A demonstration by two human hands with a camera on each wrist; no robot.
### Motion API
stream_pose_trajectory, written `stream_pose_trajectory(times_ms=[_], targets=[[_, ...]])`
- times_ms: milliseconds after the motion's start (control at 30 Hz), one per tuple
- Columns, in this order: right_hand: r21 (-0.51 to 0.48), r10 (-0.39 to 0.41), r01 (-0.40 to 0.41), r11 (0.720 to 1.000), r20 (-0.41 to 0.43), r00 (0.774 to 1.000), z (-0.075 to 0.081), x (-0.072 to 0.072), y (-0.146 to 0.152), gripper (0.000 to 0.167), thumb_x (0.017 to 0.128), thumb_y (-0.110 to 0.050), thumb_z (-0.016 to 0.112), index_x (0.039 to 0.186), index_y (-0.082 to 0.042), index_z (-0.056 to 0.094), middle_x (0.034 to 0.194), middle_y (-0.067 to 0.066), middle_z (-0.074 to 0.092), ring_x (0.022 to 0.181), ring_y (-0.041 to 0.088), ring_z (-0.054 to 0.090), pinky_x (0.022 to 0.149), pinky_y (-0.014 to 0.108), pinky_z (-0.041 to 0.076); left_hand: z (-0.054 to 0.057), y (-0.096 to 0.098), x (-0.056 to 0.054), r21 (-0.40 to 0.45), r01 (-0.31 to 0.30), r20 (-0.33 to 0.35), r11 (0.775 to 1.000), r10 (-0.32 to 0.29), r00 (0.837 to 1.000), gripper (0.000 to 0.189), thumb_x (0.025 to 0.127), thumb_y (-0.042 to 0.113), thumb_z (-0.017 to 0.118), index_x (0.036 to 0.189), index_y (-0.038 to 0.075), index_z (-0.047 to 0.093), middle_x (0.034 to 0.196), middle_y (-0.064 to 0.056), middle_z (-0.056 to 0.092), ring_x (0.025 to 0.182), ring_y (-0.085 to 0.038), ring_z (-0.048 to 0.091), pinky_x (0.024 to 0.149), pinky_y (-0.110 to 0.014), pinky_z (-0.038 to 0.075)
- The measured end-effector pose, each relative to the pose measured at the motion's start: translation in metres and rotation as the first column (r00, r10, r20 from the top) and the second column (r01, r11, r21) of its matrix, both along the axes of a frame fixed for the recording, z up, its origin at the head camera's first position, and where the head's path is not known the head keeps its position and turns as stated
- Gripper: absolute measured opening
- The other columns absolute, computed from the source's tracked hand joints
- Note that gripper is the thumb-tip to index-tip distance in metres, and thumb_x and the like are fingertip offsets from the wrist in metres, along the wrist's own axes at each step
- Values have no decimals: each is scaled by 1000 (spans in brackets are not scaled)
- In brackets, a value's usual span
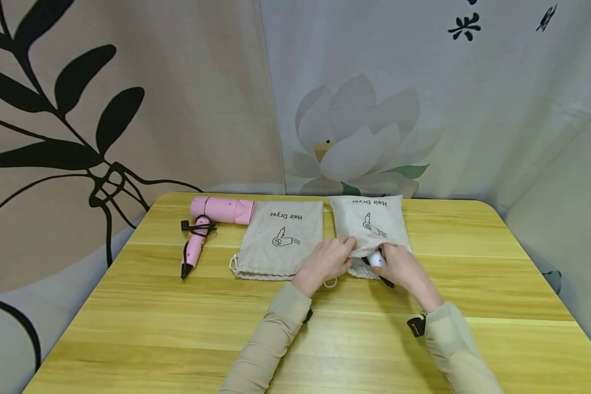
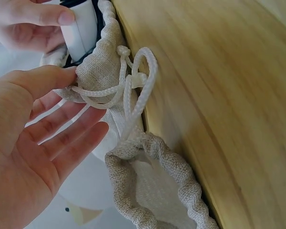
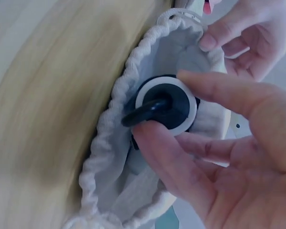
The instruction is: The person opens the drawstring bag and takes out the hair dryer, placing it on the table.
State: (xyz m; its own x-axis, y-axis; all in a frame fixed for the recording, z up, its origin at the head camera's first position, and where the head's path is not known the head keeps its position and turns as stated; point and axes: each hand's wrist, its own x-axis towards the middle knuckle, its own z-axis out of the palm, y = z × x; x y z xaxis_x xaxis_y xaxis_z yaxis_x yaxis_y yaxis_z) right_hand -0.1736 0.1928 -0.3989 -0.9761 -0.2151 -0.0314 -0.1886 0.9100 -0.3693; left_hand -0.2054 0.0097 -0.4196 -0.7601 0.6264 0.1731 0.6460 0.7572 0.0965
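Observation:
A white hair dryer (image 1: 376, 259) lies partly inside the right drawstring bag (image 1: 371, 221), a linen pouch printed "Hair Dryer". My right hand (image 1: 404, 268) pinches the dryer's handle end. The right wrist view shows this round end (image 3: 187, 108), a white ring around a dark centre with a black cord (image 3: 143, 113) coming out, between thumb and finger in the gathered bag mouth. With thumb and fingers, my left hand (image 1: 326, 258) holds the bag's rim (image 2: 97, 71), beside its white drawstring (image 2: 145, 90). The rest of the dryer is hidden in the cloth.
A second linen bag (image 1: 283, 235) with the same print lies flat to the left. Beyond it, a pink hair dryer (image 1: 221, 209) rests with its cord wrapped around the folded-out handle. The wooden table (image 1: 177, 339) ends at a printed curtain (image 1: 216, 109).

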Motion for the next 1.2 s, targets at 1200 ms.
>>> stream_pose_trajectory(times_ms=[1200], targets=[[-51, 182, -177, 983, 140, 973, 11, 10, 60, 28, 72, -11, 78, 87, -4, 55, 79, 6, 61, 70, 16, 51, 61, 28, 42, 4, 9, 9, 71, 149, 153, 986, -159, 975, 23, 92, 39, 59, 98, 16, 59, 90, 7, 63, 70, -3, 55, 57, -11, 42]])
